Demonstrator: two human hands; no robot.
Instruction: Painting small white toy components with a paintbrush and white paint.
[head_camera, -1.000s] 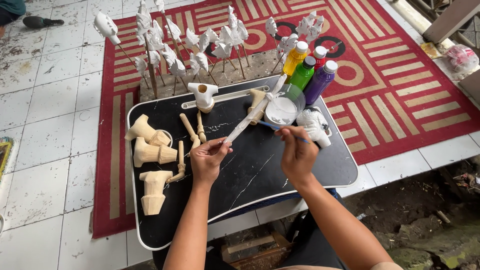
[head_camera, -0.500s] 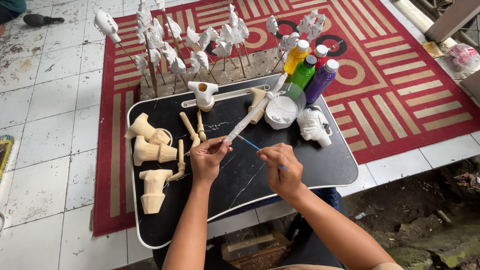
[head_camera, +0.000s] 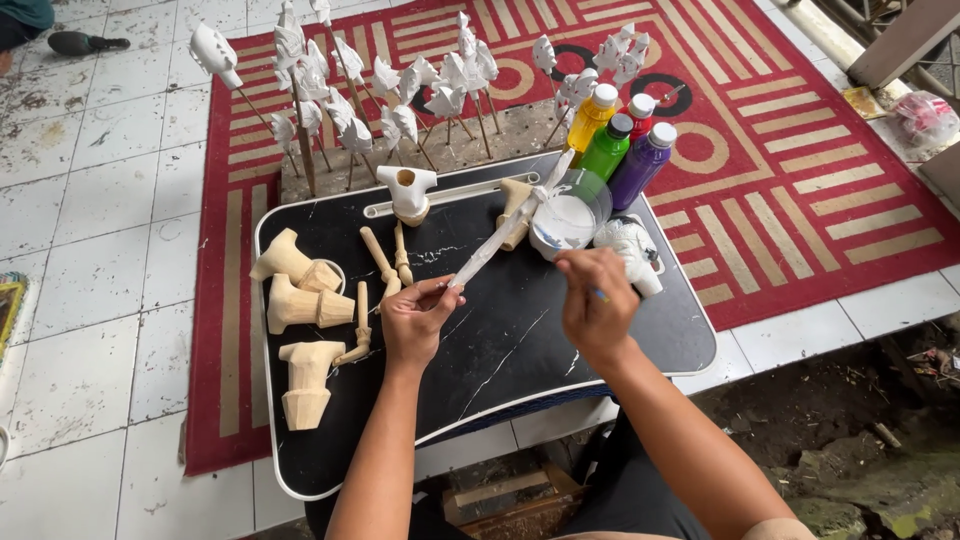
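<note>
- Pinching one end of a long white-painted stick (head_camera: 505, 232), the left hand (head_camera: 415, 322) has its grip clamped on the lower tip, above the black desk (head_camera: 500, 340); the far end slants up toward the cup of white paint (head_camera: 566, 218).
- Closed around a thin brush (head_camera: 598, 294), of which only a blue bit shows, the right hand (head_camera: 597, 305) hovers just beside the stick's held end.
- Judging by its look, the stick is light, stiff wood, thin enough to snap if bent.
- Wet paint would make it slick and easy to smear, so the bare lower tip looks like the safest place to hold.
- Unpainted wooden pieces (head_camera: 298, 300) lie to the left on the desk; paint bottles (head_camera: 620, 145) stand behind the cup.
</note>
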